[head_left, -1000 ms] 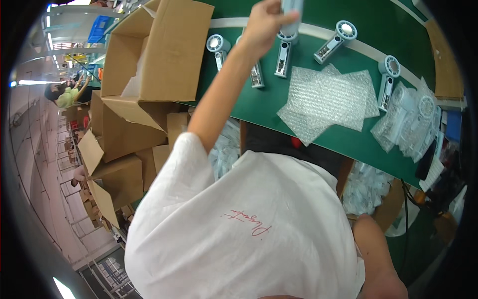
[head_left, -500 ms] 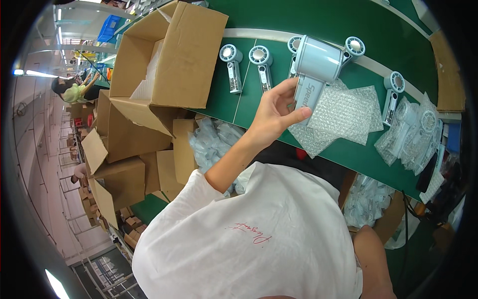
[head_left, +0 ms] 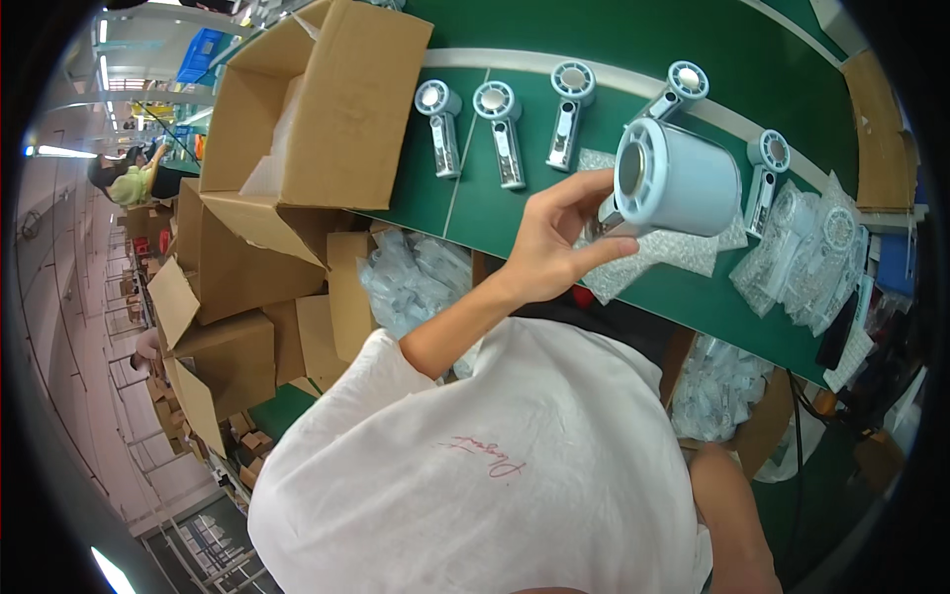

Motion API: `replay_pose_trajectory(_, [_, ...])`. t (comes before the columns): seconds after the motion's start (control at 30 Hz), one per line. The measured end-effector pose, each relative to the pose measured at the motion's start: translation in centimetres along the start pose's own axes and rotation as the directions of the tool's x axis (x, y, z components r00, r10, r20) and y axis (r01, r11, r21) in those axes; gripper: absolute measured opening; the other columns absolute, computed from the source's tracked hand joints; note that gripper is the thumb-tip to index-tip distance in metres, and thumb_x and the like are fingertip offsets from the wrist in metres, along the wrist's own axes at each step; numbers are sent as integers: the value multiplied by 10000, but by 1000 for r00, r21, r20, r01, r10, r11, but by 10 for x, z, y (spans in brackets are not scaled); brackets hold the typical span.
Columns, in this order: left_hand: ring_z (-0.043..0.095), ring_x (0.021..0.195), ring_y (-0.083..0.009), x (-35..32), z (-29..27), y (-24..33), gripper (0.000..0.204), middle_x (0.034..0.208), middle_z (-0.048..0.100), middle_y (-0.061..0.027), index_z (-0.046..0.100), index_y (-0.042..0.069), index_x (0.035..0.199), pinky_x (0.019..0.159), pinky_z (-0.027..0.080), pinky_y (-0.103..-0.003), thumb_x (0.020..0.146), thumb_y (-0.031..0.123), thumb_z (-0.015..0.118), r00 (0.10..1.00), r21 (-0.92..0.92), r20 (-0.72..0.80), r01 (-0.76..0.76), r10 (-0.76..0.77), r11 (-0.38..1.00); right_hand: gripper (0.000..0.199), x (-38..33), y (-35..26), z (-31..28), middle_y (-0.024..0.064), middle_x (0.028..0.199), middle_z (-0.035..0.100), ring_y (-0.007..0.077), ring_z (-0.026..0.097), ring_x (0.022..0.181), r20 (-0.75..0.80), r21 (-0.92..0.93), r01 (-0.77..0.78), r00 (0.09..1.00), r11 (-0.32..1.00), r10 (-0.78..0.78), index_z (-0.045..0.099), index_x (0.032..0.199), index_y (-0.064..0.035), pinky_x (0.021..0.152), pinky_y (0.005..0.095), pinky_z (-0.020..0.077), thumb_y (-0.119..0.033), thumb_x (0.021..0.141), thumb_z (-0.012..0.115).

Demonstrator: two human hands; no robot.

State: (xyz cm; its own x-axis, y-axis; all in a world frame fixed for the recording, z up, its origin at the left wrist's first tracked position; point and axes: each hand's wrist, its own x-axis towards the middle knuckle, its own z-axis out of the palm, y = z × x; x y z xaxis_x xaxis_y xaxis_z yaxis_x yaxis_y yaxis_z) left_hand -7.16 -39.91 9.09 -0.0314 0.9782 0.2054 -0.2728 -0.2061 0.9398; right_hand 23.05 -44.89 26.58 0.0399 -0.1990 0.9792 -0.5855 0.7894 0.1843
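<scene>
Left hand (head_left: 562, 238): pinching fan (head_left: 688, 180) by handle (head_left: 609, 214)
Right hand: out of view, can't tell
Fan: probably light, stiff, slick; handle's best

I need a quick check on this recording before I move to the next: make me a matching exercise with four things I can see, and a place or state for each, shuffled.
Things
1. left hand
2. bubble-wrap sheets
3. large carton
4. wrapped fans

Places and states
A. brown, standing open at the left end of the green table
B. lying toward the table's right end
C. holding up a light-blue fan
D. on the table, partly hidden behind the held fan

Pairs: 1-C, 2-D, 3-A, 4-B
</scene>
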Motion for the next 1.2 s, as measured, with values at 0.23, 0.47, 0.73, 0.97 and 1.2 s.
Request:
replay_pose_trajectory(0.23, [652,1024,-273,12,24,-1,459,1133,715,-106,716,-3,1106,927,526,-345,655,-81,682,832,581,138,-507,537,637,231,-133,35,58,56,939,583,158,525,831,-797,316,-893,-67,320,600,549,1093,-92,716,275,422,-142,870,580])
replay_pose_trajectory(0.47, [617,1085,-302,-12,61,-40,511,1207,662,-137,677,33,1204,967,507,-384,702,-32,744,860,612,350,-510,372,604,620,-198,33,99,125,1310,520,240,557,1150,-618,621,-752,-295,223,729,352,1477,-93,953,370,448,-115,890,549])
replay_pose_trajectory(0.73, [490,1220,-344,-21,45,-77,661,1319,523,-156,556,77,1335,1021,397,-438,761,285,810,915,737,403,-322,-2,594,552,-214,-4,32,112,1157,586,184,600,1017,-501,679,-733,-488,-25,715,348,1460,-62,879,327,523,-89,965,591])
replay_pose_trajectory(0.97, [527,987,-307,9,58,-111,499,1047,576,-122,600,71,1171,861,400,-414,771,309,781,936,893,348,-316,-49,322,492,-222,-5,21,128,1170,639,157,618,881,-584,278,-923,-383,-267,715,397,1407,-37,812,294,543,-87,962,603])
replay_pose_trajectory(1.2, [488,847,-268,9,51,-121,350,946,551,-85,612,73,983,787,358,-411,763,302,758,954,950,294,-286,-51,126,413,-225,-5,10,133,1120,673,157,613,837,-544,255,-896,-443,-362,713,480,1309,-9,790,276,525,-67,927,630])
